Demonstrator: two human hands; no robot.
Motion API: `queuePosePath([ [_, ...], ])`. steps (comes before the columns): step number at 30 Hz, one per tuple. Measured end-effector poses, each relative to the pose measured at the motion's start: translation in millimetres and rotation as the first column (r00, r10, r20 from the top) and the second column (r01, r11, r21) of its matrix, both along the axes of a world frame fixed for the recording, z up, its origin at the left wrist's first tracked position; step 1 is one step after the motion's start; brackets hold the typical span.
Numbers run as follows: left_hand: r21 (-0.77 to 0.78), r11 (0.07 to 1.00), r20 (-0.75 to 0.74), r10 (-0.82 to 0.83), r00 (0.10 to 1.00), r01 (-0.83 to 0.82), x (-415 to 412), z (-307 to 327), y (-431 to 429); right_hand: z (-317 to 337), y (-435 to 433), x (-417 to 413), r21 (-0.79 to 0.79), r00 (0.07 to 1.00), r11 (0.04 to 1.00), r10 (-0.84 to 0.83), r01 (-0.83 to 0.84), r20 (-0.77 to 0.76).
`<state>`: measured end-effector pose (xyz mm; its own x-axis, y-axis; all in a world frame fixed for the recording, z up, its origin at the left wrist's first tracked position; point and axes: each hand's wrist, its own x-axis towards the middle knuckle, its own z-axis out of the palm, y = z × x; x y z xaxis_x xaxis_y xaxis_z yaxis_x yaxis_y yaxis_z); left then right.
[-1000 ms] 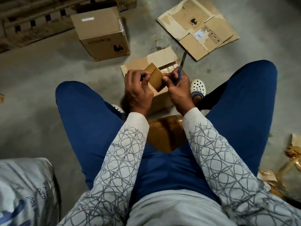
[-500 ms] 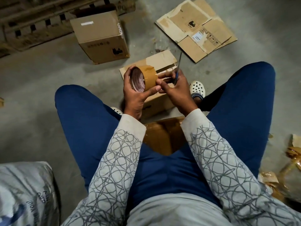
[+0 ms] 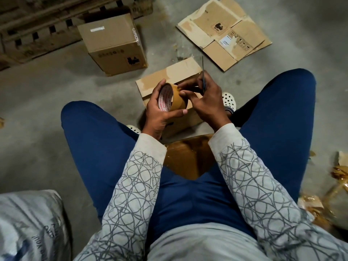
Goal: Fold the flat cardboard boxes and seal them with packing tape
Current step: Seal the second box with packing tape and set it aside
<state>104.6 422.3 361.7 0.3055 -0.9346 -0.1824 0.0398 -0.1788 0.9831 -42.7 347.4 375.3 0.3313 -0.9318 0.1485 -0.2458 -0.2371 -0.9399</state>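
Note:
My left hand (image 3: 157, 113) grips a roll of brown packing tape (image 3: 177, 99) from below, its open core turned to the left. My right hand (image 3: 205, 102) holds a thin blue-handled blade (image 3: 203, 76) that points up and away, while its thumb and fingertips touch the roll's outer band. Under both hands a folded cardboard box (image 3: 180, 76) stands on the floor between my knees. Its front face is mostly hidden by my hands.
A closed cardboard box (image 3: 113, 46) stands at the back left, with a wooden pallet (image 3: 37, 31) behind it. Flat cardboard sheets (image 3: 226, 34) lie at the back right. A grey sack (image 3: 28, 223) sits at the lower left; crumpled tape scraps (image 3: 335, 185) lie right.
My left hand has turned the tape roll from edge-on so that its core now faces left. My right fingers have moved onto the roll's outer band. The blade stays in my right hand.

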Motion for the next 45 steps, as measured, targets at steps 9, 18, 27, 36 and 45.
queuePosePath([
  [9, 0.031, 0.999, 0.035, 0.042, 0.998, -0.043, -6.8, 3.3, 2.3, -1.4, -2.9, -1.6, -0.054, 0.993, 0.996, -0.082, 0.078, -0.087],
  [18, 0.075, 0.980, 0.020, 0.181, 0.983, -0.182, -14.9, 3.2, -2.2, -3.3, -1.1, 3.8, -0.066, 0.982, 0.989, -0.138, 0.130, -0.126],
  [27, 0.108, 0.955, 0.061, 0.272, 0.960, -0.277, -14.6, 0.3, -4.2, -4.1, 1.2, 9.7, -0.045, 0.982, 0.987, -0.161, 0.157, -0.102],
  [36, 0.244, 0.903, 0.022, 0.359, 0.933, -0.353, -13.0, 3.0, -4.3, -6.1, 1.9, 11.5, -0.039, 0.988, 0.990, -0.135, 0.132, -0.073],
  [45, 0.414, 0.879, -0.034, 0.273, 0.962, -0.235, -0.9, -17.1, -4.7, -2.7, 3.2, 7.6, -0.145, 0.984, 0.989, -0.005, -0.021, -0.178],
])
